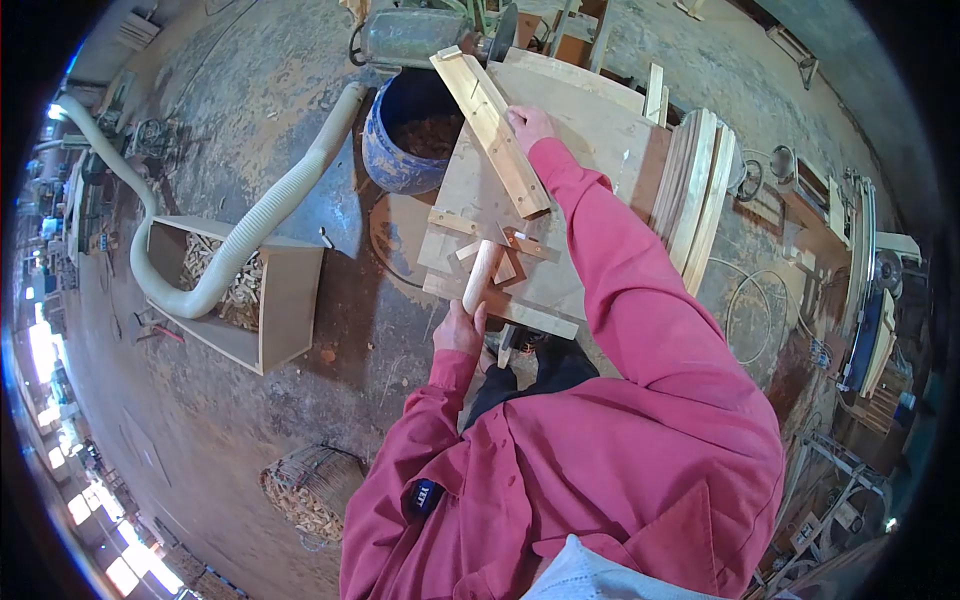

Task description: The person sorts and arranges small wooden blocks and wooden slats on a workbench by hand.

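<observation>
2 hands are busy here, and each one holds 1 piece of wood. The left hand (pixel 459 330) is closed tight around 1 round wooden dowel (pixel 482 275). The dowel sticks up from the fist and leans over the near edge of the work board (pixel 590 130). The right hand (pixel 528 125) is further away. Its fingers press on the side of 1 long wooden strip piece (pixel 492 130), made of 2 flat strips joined side by side. This piece lies slanted on the board, with its far end sticking out over 1 blue barrel (pixel 400 150).

Just past the dowel, a few short wooden blocks (pixel 500 255) are fixed on the board. The barrel has brown wood bits inside it. 1 pale bendy hose (pixel 270 205) runs across the dusty floor and over 1 wooden box (pixel 285 300) with wood scraps in it. 1 wicker basket (pixel 310 490) sits on the floor nearer the person. Both arms wear pink sleeves (pixel 620 290).
</observation>
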